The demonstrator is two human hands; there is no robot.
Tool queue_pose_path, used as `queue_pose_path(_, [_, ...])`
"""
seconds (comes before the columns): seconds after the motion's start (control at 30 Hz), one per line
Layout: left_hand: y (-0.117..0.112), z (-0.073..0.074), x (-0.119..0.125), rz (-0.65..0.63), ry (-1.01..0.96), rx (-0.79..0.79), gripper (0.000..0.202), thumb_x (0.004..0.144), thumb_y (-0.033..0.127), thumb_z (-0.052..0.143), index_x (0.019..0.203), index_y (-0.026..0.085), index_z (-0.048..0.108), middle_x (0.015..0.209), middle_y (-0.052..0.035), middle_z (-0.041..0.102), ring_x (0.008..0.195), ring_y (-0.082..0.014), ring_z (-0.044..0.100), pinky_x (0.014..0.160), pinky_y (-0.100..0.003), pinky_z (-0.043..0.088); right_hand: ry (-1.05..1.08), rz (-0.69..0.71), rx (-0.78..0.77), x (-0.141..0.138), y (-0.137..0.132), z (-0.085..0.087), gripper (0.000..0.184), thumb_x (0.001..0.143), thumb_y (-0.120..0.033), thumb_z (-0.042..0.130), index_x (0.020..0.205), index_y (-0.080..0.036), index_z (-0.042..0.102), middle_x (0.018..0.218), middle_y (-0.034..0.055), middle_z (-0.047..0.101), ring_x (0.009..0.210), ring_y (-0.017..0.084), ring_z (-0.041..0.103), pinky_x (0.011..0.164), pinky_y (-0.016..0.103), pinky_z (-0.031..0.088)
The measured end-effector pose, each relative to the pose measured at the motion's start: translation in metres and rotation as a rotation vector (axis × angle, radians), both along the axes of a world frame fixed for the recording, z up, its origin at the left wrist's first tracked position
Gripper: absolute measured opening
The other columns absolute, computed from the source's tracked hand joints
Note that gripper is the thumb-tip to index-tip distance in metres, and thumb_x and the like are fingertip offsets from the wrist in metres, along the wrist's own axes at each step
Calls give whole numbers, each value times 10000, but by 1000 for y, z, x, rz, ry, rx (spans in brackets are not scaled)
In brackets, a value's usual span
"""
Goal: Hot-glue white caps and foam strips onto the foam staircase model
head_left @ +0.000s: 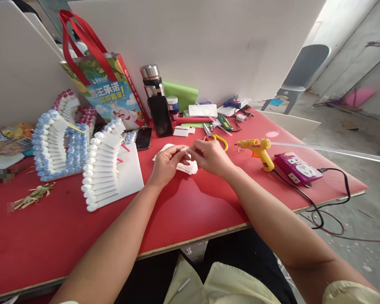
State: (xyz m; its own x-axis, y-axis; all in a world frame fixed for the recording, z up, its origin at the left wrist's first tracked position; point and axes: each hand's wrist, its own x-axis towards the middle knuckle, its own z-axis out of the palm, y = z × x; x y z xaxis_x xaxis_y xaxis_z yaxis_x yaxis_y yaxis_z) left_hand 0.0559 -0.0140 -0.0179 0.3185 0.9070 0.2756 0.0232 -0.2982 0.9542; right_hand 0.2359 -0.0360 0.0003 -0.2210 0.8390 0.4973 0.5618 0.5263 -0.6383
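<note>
My left hand (168, 164) and my right hand (211, 157) meet over the middle of the table, fingertips pinched together. Between them is a small white piece (184, 149), thin and perhaps paper; the fingers cover most of it. Beneath both hands lies a stack of white sheets (190, 168), partly hidden. To the left, a fan-shaped row of white rolled pieces (98, 169) rests on a white board (131, 169). A yellow hot glue gun (256, 148) with a long clear glue stick stands to the right of my right hand.
Yellow-handled pliers (220, 141) lie just beyond my hands. Behind are a phone propped upright (160, 116), a steel flask (152, 80) and a printed bag (109, 95). A purple power box (296, 169) trails cords over the right edge. Blue-tipped rolls (50, 145) stand at left.
</note>
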Motion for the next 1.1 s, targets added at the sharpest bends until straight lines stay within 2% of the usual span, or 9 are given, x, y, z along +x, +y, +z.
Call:
queue_pose_path(0.17, [-2,0,1,68,69,81,315,887,474,680,959,176,755,778,-26,703,660,-142,647,677,-265,536,-83,-40,59,1,0,0,175,909,-243,586,751,-178,623,647,36,665,553,134,538,575,268,349])
queue_pose_path(0.3, [-5,0,-1,114,101,147,261,863,429,714,938,183,758,771,-25,711,657,-145,645,670,-272,528,-25,32,-30,0,-3,3,175,926,-212,552,791,-171,655,675,41,700,551,137,598,578,255,389])
queue_pose_path(0.47, [-8,-1,-2,182,127,216,215,839,390,746,912,188,756,779,-23,725,670,-145,651,672,-273,536,84,139,-132,2,-5,5,210,941,-176,510,793,-167,659,590,-3,685,487,119,638,556,219,451])
queue_pose_path(0.6, [-8,0,-4,147,132,195,250,842,403,739,980,196,755,780,-13,705,686,-145,654,680,-273,544,114,174,-166,3,-4,5,208,937,-171,513,780,-167,650,632,-8,709,469,108,644,538,208,461])
queue_pose_path(0.7, [-7,1,-6,94,134,196,296,849,404,733,1062,201,761,816,-18,697,689,-143,650,679,-273,542,94,174,-153,2,-3,4,203,937,-159,523,782,-161,655,574,-15,678,452,107,631,553,211,463])
queue_pose_path(0.8, [-6,1,-5,84,133,191,276,851,407,736,1026,197,777,854,-36,711,687,-138,634,681,-271,528,66,122,-143,-1,-3,4,210,950,-176,536,786,-154,664,541,-7,657,455,114,621,555,217,453])
queue_pose_path(0.9, [-2,1,-2,102,-37,63,253,822,386,779,978,187,777,767,-24,686,631,-115,593,623,-243,494,90,57,-135,-7,-5,3,197,954,-210,557,801,-149,667,584,8,675,461,113,607,541,223,437])
queue_pose_path(1.03, [3,4,1,15,-494,-332,189,755,280,849,800,151,718,586,24,544,514,-63,463,522,-191,423,95,61,-98,-13,-6,1,100,914,-219,620,906,-155,697,754,28,727,548,109,615,575,229,437])
queue_pose_path(1.1, [3,8,0,-70,-659,-521,234,783,215,824,682,142,626,547,43,455,485,-50,402,491,-179,400,118,9,-61,-15,-5,-1,103,905,-230,626,918,-157,699,748,24,711,565,109,596,579,234,432])
